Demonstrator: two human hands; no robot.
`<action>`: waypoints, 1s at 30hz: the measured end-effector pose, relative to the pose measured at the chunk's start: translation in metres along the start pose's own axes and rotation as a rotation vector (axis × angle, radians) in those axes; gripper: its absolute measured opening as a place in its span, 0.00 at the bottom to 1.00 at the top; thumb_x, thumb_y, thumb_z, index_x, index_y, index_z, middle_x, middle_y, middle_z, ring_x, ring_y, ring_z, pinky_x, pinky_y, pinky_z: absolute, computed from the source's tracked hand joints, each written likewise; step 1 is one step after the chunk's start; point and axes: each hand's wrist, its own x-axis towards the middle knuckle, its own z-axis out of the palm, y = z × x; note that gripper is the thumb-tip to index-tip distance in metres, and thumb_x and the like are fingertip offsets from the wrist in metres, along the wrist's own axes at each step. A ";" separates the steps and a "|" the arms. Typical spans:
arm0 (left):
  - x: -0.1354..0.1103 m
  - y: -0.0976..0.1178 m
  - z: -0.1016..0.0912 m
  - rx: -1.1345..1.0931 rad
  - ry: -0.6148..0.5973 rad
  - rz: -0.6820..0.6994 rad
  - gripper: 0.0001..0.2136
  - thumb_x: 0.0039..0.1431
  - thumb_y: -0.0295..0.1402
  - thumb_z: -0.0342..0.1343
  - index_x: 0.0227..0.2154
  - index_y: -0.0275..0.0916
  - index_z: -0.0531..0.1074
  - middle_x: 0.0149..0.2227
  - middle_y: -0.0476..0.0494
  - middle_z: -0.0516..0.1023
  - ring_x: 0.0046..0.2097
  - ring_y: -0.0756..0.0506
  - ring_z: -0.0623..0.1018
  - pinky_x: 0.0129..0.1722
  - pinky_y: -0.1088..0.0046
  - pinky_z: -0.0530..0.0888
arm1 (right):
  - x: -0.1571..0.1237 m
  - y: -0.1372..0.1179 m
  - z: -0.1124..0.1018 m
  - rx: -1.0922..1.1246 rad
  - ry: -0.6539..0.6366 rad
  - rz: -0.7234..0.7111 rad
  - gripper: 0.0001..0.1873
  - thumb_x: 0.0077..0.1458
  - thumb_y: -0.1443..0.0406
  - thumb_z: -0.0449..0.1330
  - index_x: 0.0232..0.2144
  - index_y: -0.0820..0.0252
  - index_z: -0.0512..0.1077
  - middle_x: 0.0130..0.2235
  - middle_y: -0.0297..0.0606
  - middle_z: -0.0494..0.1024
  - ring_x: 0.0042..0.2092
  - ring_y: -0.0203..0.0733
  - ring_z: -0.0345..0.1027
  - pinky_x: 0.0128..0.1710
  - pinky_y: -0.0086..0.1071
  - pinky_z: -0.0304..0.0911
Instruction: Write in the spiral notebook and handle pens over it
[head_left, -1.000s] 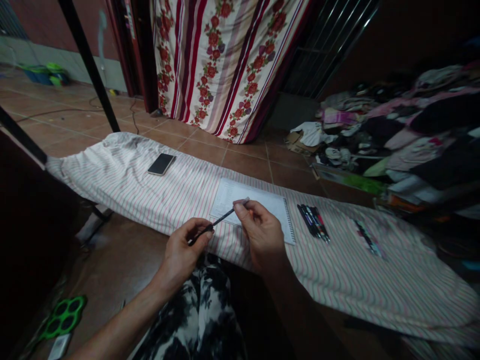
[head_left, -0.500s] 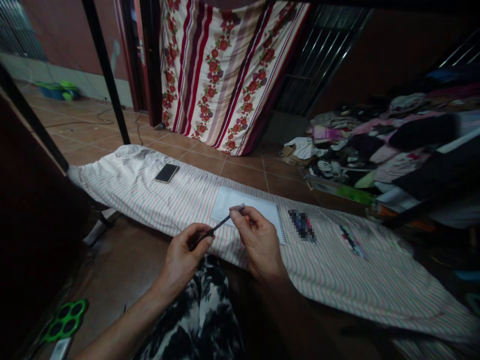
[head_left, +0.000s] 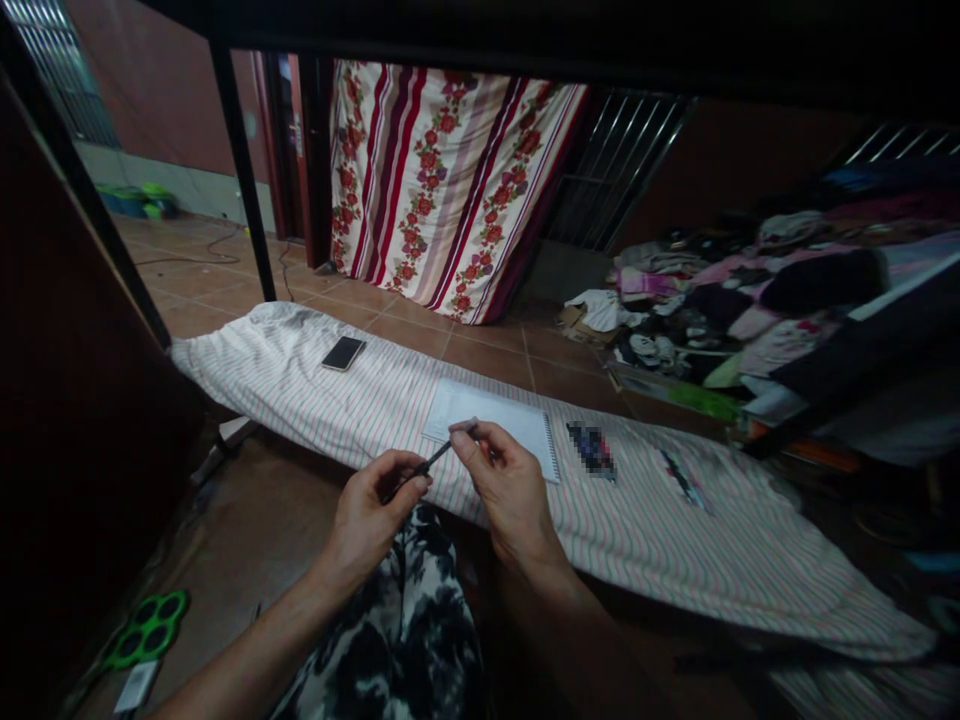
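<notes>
Both my hands hold one thin dark pen (head_left: 435, 461) above the near edge of a striped ironing board (head_left: 675, 530). My left hand (head_left: 373, 510) pinches its lower end, fingers closed. My right hand (head_left: 506, 485) pinches its upper, light-coloured end, fingers closed too. Just behind my hands a white spiral notebook (head_left: 517, 420) lies flat on the board.
A black phone (head_left: 343, 352) lies on the board's left part. Several pens (head_left: 592, 450) and one more item (head_left: 682, 478) lie right of the notebook. A floral curtain (head_left: 442, 170) hangs behind. Piled clothes (head_left: 750, 290) fill the right. Green plastic piece (head_left: 142, 630) on the floor.
The camera has tilted up, so the board and hands sit lower in view. My hands keep the same grip on the pen.
</notes>
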 end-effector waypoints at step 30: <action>-0.024 0.012 -0.008 -0.120 -0.037 0.038 0.11 0.44 0.35 0.61 0.32 0.36 0.74 0.31 0.46 0.76 0.36 0.46 0.74 0.38 0.72 0.71 | -0.031 -0.001 0.007 -0.115 -0.194 -0.045 0.08 0.48 0.62 0.59 0.30 0.58 0.75 0.34 0.38 0.76 0.39 0.41 0.69 0.39 0.33 0.63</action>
